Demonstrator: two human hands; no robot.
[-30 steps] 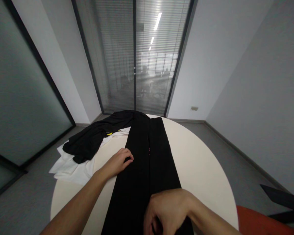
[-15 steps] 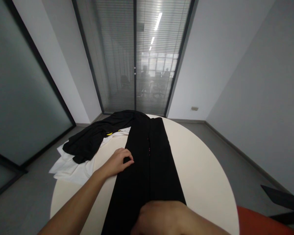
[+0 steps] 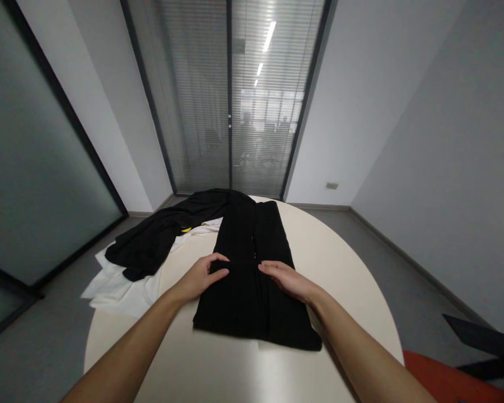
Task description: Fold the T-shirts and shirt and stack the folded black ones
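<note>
A long black garment (image 3: 239,302) lies on the round table, its two long panels side by side with a narrow gap between them. Its near part is folded back over itself, making a straight fold at the front and a cross edge midway up. My left hand (image 3: 201,278) grips the left end of that cross edge between thumb and fingers. At the edge's middle and right, my right hand (image 3: 288,279) holds the cloth, fingers pressed together and thumb mostly hidden. Tiny reddish spots show in the gap just beyond my hands.
Another black cloth (image 3: 151,240) with a bit of yellow lies over white cloth (image 3: 126,291) on the table's left side. The round pale table (image 3: 348,280) has a curved edge. A red-orange chair seat (image 3: 445,378) stands at lower right. Glass panels with blinds (image 3: 264,140) rise behind.
My right hand has moved from the near edge away from me, bringing the garment's near end up and over. The near tabletop now shows. My left hand stays about where it was.
</note>
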